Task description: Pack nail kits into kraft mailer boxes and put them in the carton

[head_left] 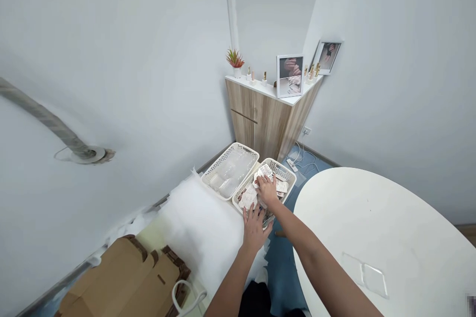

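Note:
A white perforated basket (290, 174) holds several small white packets (248, 197), some with printing on them. My right hand (267, 191) reaches into it, fingers apart and bent over the packets, touching a white one (265, 171) near the far side. At the basket's near end, my left hand (254, 228) lies with its fingers spread over the rim and the nearest packets. Close by on the left stands a second white basket (206, 178) with clear plastic pieces (232, 171) in it. What lies under my palms is hidden.
White foam sheeting (208, 233) spreads left of my arms, with cardboard boxes (122, 277) in front. A round white table (357, 218) bearing a clear plastic case (375, 280) stands at right. Behind the baskets is a wooden cabinet (267, 119); a power strip (292, 164) lies on the floor.

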`<state>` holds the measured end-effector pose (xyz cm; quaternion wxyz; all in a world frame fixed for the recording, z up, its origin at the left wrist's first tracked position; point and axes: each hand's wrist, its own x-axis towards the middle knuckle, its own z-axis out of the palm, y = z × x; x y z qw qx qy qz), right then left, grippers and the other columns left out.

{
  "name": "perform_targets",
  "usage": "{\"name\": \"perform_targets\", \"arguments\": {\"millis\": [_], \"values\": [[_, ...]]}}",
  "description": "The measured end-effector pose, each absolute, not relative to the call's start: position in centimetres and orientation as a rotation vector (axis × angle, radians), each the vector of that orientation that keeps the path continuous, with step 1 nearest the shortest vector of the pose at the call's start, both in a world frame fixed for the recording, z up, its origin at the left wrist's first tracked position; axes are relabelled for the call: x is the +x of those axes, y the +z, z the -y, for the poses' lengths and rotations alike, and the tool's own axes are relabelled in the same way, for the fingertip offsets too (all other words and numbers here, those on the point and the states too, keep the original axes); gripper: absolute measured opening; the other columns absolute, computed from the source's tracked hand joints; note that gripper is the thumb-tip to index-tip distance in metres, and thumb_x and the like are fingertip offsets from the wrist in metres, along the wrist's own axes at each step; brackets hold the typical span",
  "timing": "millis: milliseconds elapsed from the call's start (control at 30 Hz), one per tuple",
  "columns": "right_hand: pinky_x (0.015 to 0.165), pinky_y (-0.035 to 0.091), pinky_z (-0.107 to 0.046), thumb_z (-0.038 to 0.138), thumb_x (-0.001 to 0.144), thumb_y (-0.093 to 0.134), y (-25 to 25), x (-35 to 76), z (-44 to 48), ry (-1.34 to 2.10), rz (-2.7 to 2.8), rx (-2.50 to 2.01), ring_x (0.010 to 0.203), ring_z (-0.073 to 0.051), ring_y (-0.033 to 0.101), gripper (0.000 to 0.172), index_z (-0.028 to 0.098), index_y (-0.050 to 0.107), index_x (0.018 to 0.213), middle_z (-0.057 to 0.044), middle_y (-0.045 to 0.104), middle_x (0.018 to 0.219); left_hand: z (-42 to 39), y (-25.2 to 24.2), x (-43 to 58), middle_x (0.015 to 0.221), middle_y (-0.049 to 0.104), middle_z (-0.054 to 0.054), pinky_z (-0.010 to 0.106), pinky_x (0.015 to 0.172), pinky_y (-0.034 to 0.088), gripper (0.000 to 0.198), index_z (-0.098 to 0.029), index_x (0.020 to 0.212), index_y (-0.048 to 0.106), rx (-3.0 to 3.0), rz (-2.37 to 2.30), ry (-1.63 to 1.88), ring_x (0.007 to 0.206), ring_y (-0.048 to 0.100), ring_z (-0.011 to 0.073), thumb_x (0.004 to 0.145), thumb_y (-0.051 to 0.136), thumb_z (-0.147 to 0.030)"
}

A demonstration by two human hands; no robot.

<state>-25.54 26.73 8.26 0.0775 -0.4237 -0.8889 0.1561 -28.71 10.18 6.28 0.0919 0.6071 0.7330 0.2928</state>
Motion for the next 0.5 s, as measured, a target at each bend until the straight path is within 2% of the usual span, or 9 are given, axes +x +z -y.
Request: {"name": "perform_targets", "arguments": {"millis": [133,233,333,400,500], "values": [[0.114,0.000,-0.061,0.027,0.089,0.054,9.2,-25.3,-25.4,0.517,2.656,-1.113,0.126,-0.029,0.051,0.039,0.023,0.054,0.128,-0.011,0.067,0.121,-9.8,6.5,-29.3,0.138,0.054,0.013,0.063,0.116,0.014,0.040,-0.024,0.127,0.056,1.770,-2.078,0.971,0.136,0.039,0.0346,0.090,0.053,-0.039],[0.115,0.005,-0.057,0.026,0.093,0.049,10.0,-24.9,-24.7,0.536,2.675,-1.011,0.108,-0.025,0.061,0.025,0.023,0.064,0.113,-0.008,0.072,0.105,-9.2,6.9,-30.3,0.127,0.057,0.013,0.053,0.112,0.031,0.031,-0.022,0.121,0.057,1.618,-2.037,1.211,0.130,0.047,0.0288,0.094,0.045,-0.032],[0.116,0.014,-0.052,0.021,0.096,0.039,10.8,-24.3,-24.1,0.512,2.709,-0.942,0.091,-0.021,0.066,0.029,0.021,0.068,0.096,-0.006,0.074,0.090,-9.1,7.8,-31.2,0.123,0.057,0.014,0.047,0.106,0.041,0.030,-0.021,0.119,0.056,1.342,-2.063,1.447,0.124,0.051,0.0270,0.093,0.045,-0.033],[0.116,0.020,-0.050,0.020,0.097,0.038,11.2,-23.5,-23.6,0.512,2.671,-0.854,0.092,-0.020,0.067,0.031,0.021,0.068,0.098,-0.006,0.074,0.093,-9.5,8.5,-31.6,0.126,0.056,0.014,0.046,0.103,0.045,0.035,-0.021,0.123,0.053,1.102,-2.012,1.555,0.121,0.055,0.0265,0.092,0.049,-0.037],[0.115,0.025,-0.050,0.021,0.097,0.040,11.9,-21.4,-22.4,0.523,2.577,-0.634,0.105,-0.020,0.065,0.030,0.023,0.066,0.112,-0.007,0.073,0.108,-10.8,9.6,-31.3,0.128,0.058,0.015,0.043,0.093,0.053,0.046,-0.021,0.129,0.049,0.633,-1.767,1.628,0.110,0.063,0.0249,0.091,0.053,-0.046]]}}
